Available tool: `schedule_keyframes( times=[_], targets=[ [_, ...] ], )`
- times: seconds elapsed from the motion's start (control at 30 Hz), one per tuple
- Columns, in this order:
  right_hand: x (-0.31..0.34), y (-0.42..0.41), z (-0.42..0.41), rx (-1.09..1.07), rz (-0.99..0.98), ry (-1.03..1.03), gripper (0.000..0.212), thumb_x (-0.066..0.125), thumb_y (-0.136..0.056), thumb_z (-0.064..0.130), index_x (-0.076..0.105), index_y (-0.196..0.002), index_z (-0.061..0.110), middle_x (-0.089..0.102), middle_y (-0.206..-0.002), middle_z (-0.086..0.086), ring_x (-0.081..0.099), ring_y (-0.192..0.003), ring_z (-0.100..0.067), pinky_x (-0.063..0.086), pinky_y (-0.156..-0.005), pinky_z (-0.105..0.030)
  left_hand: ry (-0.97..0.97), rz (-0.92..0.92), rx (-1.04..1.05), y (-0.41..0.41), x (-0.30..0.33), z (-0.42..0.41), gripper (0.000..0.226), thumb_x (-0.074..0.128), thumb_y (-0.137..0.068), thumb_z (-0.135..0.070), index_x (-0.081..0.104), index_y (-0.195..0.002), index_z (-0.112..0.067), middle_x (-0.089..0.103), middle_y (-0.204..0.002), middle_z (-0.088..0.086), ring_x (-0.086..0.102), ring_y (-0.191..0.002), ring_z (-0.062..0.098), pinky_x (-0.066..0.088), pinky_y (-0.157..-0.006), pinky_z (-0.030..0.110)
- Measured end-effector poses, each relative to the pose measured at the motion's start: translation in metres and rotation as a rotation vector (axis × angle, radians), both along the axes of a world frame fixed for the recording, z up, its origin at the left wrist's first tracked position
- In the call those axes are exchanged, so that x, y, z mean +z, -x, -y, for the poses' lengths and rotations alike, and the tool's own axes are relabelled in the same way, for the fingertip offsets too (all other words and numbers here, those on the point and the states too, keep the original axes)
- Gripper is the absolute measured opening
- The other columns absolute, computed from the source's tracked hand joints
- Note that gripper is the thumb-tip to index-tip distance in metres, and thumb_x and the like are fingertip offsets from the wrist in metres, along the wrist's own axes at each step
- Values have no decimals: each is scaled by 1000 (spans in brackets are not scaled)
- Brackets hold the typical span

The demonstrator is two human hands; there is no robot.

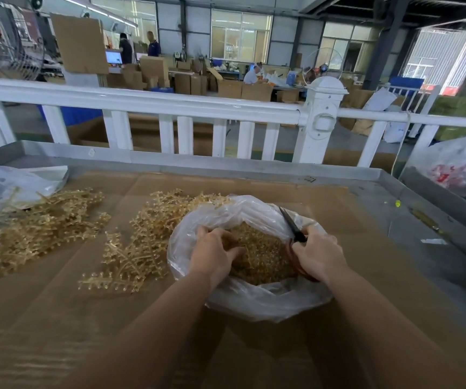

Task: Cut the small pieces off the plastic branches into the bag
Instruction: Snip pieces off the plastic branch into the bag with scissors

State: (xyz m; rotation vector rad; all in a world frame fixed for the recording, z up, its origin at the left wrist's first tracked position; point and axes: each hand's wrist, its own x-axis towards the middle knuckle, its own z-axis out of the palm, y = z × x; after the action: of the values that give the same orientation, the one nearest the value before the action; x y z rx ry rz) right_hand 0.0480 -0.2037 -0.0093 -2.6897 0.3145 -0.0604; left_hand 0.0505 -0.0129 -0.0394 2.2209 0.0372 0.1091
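A clear plastic bag [243, 299] sits open on the cardboard-covered surface [58, 318], its mouth rolled back and its inside filled with small golden cut pieces [262, 256]. Both hands are over the bag's mouth. The left hand [212, 254] reaches into the bag from its left side with the fingers [233, 251] curled down among the pieces; whether they grip anything cannot be told. The right hand [320, 255] is at the bag's right rim and holds a pair of scissors [292, 224], its fingers closed round the reddish handles, which show just below the hand. The dark blades stand closed and point up and away to the left, over the far rim of the bag. Just left of the bag, touching its edge, lies a heap of golden plastic branches [139, 248], spreading from behind the bag toward the near left. A second pile of branches [44, 223] lies well apart at the far left, next to crumpled clear plastic sheeting [18, 181]. A white railing [170, 108] runs beyond the far edge of the surface, and another clear bag with red contents [456, 169] lies at the far right.
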Motion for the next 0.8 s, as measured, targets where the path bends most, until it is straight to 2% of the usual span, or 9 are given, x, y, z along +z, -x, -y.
schedule_keyframes(
  times=[0.1, 0.2, 0.27, 0.33, 0.43, 0.5, 0.57, 0.7, 0.8],
  targets=[
    [2, 0, 2, 20, 91, -177, 39, 48, -97, 26, 44, -134, 16, 57, -113, -11, 46, -108, -28, 38, -84, -31, 113, 9, 5, 0, 2, -1, 16, 72, -84, -24, 57, -91, -24, 40, -118, 0, 53, -88, 8, 48, -91, 23],
    [2, 2, 4, 56, 187, -297, 52, 58, -92, 37, 45, -136, 12, 56, -128, -9, 51, -115, -24, 42, -90, -29, 190, -9, -10, 0, 4, -1, 13, 67, -87, -15, 59, -94, -23, 43, -120, 3, 53, -91, 8, 53, -90, 33],
    [2, 4, 3, 64, 240, -362, 55, 63, -89, 40, 49, -134, 12, 57, -127, -7, 56, -112, -21, 46, -91, -29, 187, 4, -23, 1, 4, 0, 16, 67, -87, -23, 60, -101, -24, 43, -122, 2, 49, -88, 3, 49, -85, 27],
    [3, 6, 0, 78, 277, -387, 48, 64, -89, 38, 54, -131, 17, 59, -125, -5, 57, -111, -19, 50, -95, -37, 115, 17, -21, 2, 4, 5, 33, 65, -86, -42, 61, -113, -23, 40, -127, 3, 48, -91, 3, 43, -85, 21],
    [5, 8, -6, 119, 301, -388, 37, 65, -90, 30, 57, -126, 29, 60, -111, 10, 57, -110, -16, 53, -91, -40, -79, -36, 26, 1, 2, 16, 70, 59, -78, -68, 55, -129, -20, 27, -138, 7, 48, -116, 23, 42, -94, 32],
    [7, 11, -11, 160, 303, -425, 38, 64, -90, 26, 56, -127, 32, 53, -99, 21, 57, -108, -12, 54, -90, -39, -157, -55, 59, 2, 2, 23, 71, 62, -75, -69, 53, -126, -21, 23, -136, 5, 44, -118, 25, 42, -95, 35],
    [8, 14, -16, 192, 320, -461, 39, 64, -90, 22, 56, -128, 30, 53, -100, 18, 58, -108, -13, 54, -90, -38, -194, -57, 68, 2, 2, 26, 56, 65, -80, -55, 53, -122, -19, 22, -134, 5, 42, -119, 25, 41, -98, 37],
    [6, 18, -22, 225, 342, -507, 39, 63, -91, 16, 56, -128, 26, 53, -90, 18, 61, -95, -12, 53, -75, -19, 161, -51, 105, -1, 8, 19, 34, 49, -96, -30, 56, -122, -10, 34, -131, 9, 46, -110, 27, 39, -104, 41],
    [5, 20, -25, 226, 314, -640, 37, 60, -93, 14, 54, -125, 31, 61, -88, 12, 61, -78, -7, 43, -53, -6, 637, -98, 174, -1, 18, 9, 24, 40, -97, -12, 61, -106, -5, 56, -94, 9, 53, -79, 20, 46, -75, 31]
  ],
)
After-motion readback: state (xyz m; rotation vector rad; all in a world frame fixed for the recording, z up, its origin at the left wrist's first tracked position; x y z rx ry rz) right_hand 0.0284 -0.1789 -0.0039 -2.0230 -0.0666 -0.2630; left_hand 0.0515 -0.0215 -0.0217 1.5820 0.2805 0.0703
